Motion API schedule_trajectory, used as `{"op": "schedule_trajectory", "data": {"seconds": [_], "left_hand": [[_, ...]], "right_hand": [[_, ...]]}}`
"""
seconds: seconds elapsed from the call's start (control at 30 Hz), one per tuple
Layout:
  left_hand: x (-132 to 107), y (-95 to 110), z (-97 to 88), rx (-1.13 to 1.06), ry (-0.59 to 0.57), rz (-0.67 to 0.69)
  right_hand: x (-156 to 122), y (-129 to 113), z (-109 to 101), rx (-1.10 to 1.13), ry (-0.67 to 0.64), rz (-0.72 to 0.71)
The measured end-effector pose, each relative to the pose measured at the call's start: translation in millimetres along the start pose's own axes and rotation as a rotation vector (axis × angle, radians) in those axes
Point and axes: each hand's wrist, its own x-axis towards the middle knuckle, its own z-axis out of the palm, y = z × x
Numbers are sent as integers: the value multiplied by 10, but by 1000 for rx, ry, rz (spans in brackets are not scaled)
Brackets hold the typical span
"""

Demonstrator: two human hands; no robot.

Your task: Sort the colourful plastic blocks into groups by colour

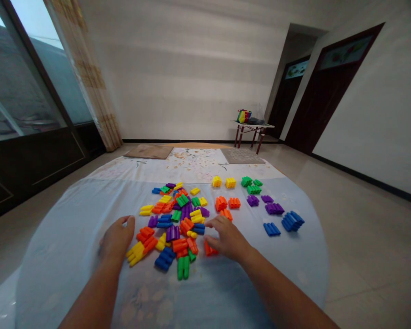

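Observation:
A mixed heap of plastic building blocks, red-orange, yellow, green, blue and purple, is spread over the table between my hands. My right hand (pixel 228 237) is at the heap's right side, thumb and forefinger apart. Its forefinger tip is beside or touching a blue block (pixel 199 228); I cannot tell which. Partly under this hand lies a red-orange block (pixel 210 249). My left hand (pixel 117 240) rests on the cloth left of the heap, loosely open and holding nothing visible, some fingers hidden. Nearest to it are a red-orange block (pixel 145 234) and a yellow block (pixel 135 254).
Single-colour groups stand to the right: yellow blocks (pixel 230 183), green blocks (pixel 254 188), red-orange blocks (pixel 234 203), purple blocks (pixel 274 209) and blue blocks (pixel 292 221). A pale cloth (pixel 71 237) covers the rounded table. Beyond is a small table (pixel 253 125) bearing a colourful bag (pixel 244 116).

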Motion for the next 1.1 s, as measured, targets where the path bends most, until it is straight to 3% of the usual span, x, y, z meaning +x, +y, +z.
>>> {"op": "schedule_trajectory", "data": {"seconds": [0.13, 0.2, 0.5, 0.7, 0.77, 0.9, 1.1], "left_hand": [[-87, 13, 66, -16, 51, -22], [-102, -13, 103, -16, 71, -19], [-50, -89, 152, -9, 70, -22], [-19, -112, 194, 19, 65, -32], [-10, -119, 204, 21, 65, -34], [-19, -119, 196, 8, 71, -7], [-33, -106, 172, 3, 56, -12]], "right_hand": [[-107, 60, -31, -12, -229, -2], [-134, 87, -40, -13, -270, -25], [-164, 156, -59, 79, -212, 22], [-56, 412, -364, 93, 125, 94], [41, 519, -463, 32, 172, 112], [195, 653, -526, -38, 88, 140], [237, 700, -462, -78, -42, 172]]}}
